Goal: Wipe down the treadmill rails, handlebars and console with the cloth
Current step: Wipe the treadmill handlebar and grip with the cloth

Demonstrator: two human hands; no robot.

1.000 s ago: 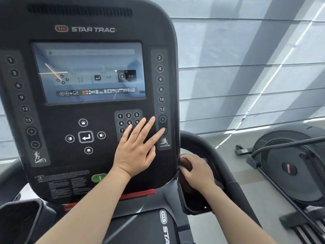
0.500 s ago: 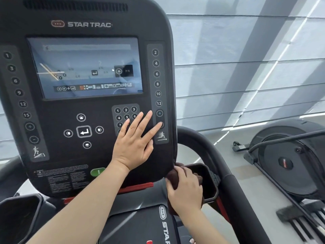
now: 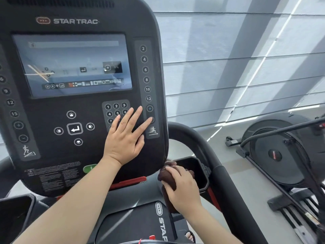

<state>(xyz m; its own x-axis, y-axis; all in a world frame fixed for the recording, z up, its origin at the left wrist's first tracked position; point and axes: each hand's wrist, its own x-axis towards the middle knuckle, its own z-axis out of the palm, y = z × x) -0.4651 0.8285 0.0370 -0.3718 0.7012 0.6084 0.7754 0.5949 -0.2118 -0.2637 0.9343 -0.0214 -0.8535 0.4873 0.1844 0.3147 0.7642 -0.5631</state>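
Note:
The black treadmill console (image 3: 52, 155) fills the left of the head view, with a screen (image 3: 72, 66) and button panels. My left hand (image 3: 125, 138) lies flat on the console's lower right, fingers straight and spread over the number keypad. My right hand (image 3: 181, 185) grips a dark brown cloth (image 3: 165, 175) at the console's bottom right corner, beside the right cup holder tray (image 3: 200, 166). The cloth hangs down below my fingers. The black right handlebar (image 3: 223, 175) curves from behind the console down to the lower right.
A second exercise machine (image 3: 279, 152) with a round black housing stands on the grey floor at right. Window blinds (image 3: 228, 59) cover the wall behind. The left cup holder (image 3: 12, 212) shows at the lower left. A sandalled foot (image 3: 190, 235) is visible below.
My right hand has moved with the cloth from the right handlebar and cup holder inward to the console's bottom right corner. My left hand has stayed flat on the console.

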